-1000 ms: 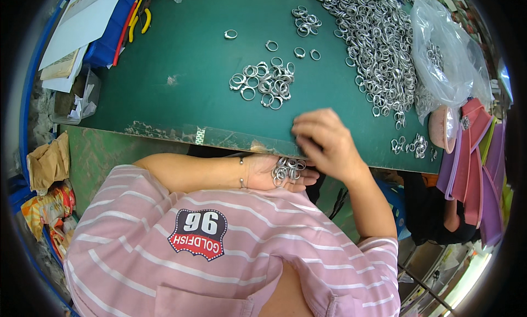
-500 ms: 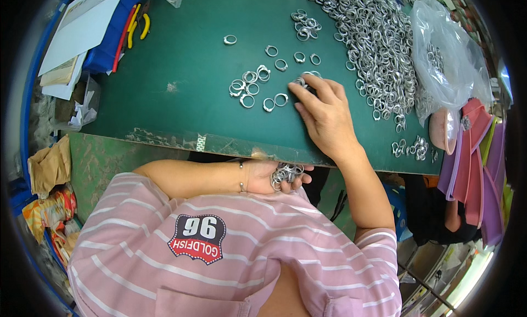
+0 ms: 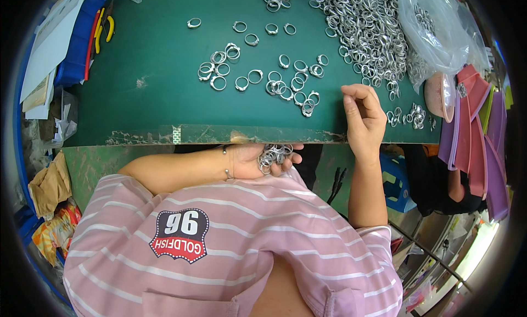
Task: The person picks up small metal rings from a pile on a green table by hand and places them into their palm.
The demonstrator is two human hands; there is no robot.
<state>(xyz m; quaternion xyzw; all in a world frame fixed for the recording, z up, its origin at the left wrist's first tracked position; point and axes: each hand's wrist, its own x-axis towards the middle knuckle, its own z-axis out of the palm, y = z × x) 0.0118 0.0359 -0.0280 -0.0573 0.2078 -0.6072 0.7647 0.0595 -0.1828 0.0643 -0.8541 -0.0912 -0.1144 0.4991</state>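
My left hand (image 3: 258, 162) lies palm up below the table's front edge, its fingers curled round a small heap of silver metal rings (image 3: 273, 157). Over the right part of the green table, my right hand (image 3: 365, 116) has its fingers bent in towards the thumb; whatever they may hold is hidden. Just left of it lies a loose cluster of rings (image 3: 307, 104), not touched by the fingers. More rings are spread further left, among them a linked-looking group (image 3: 218, 68) and a lone ring (image 3: 194, 23).
A large pile of rings (image 3: 368, 31) covers the table's far right, beside a clear plastic bag (image 3: 433, 20). A small group of rings (image 3: 418, 116) sits near the right front edge. Yellow-handled pliers (image 3: 110, 28) and a blue bin (image 3: 79, 53) are at the left.
My right hand has moved right and back towards me, away from the rings it was handling. Several more rings now lie spread where it was. The view has shifted; my left hand keeps its heap.
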